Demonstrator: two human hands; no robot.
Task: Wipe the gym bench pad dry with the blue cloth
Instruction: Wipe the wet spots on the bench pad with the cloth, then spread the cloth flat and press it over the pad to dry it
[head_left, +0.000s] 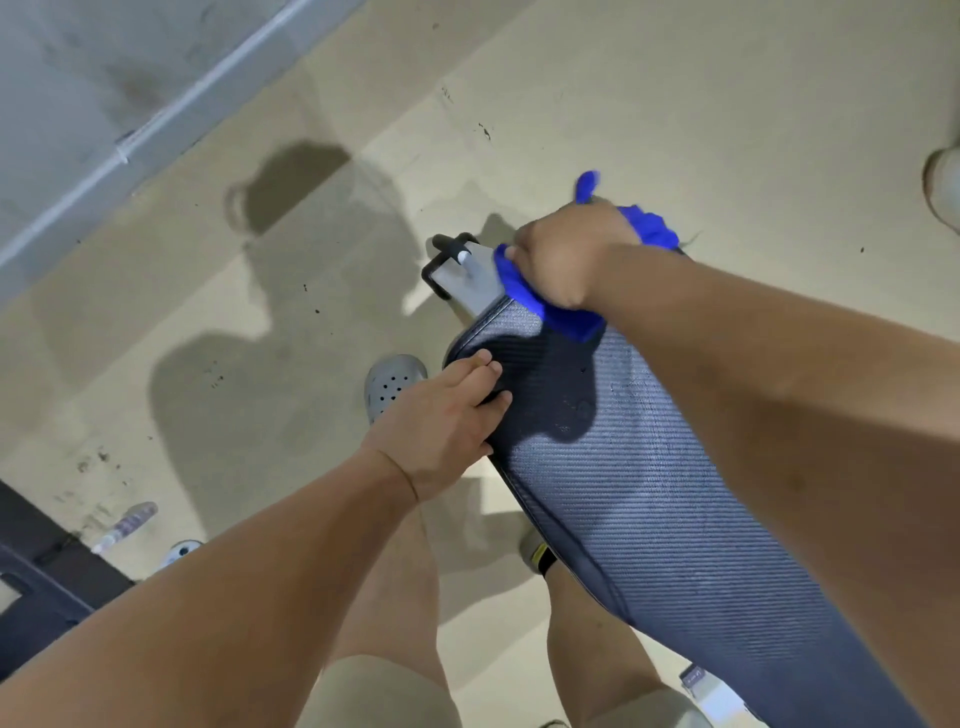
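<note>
head view: the gym bench pad (649, 493), dark with a woven texture, runs on a slant from the lower right up toward the middle of the frame. its far end finishes in a rounded, stitched edge, just short of a grey metal frame end (467, 278) with a black handle loop.

the right hand (566, 254) sits at that far end, fingers curled tight round the bunched blue cloth (550, 312). cloth spills out on both sides of the fist and is pressed onto the pad's top corner. the right forearm crosses above the pad's right side and hides that edge.

the left hand (441, 415) rests on the pad's left edge, a little nearer than the right. its fingers lie fairly straight over the rim onto the top surface and hold nothing.

between the two hands the pad surface is in shadow; nearer the camera a long bare stretch of it shows.

a grey clog (392, 387) stands on the pale floor (675, 104) just beside the left edge. open floor spreads beyond the far end. a plastic bottle (127, 525) lies well apart at lower left, near dark equipment (47, 566).
</note>
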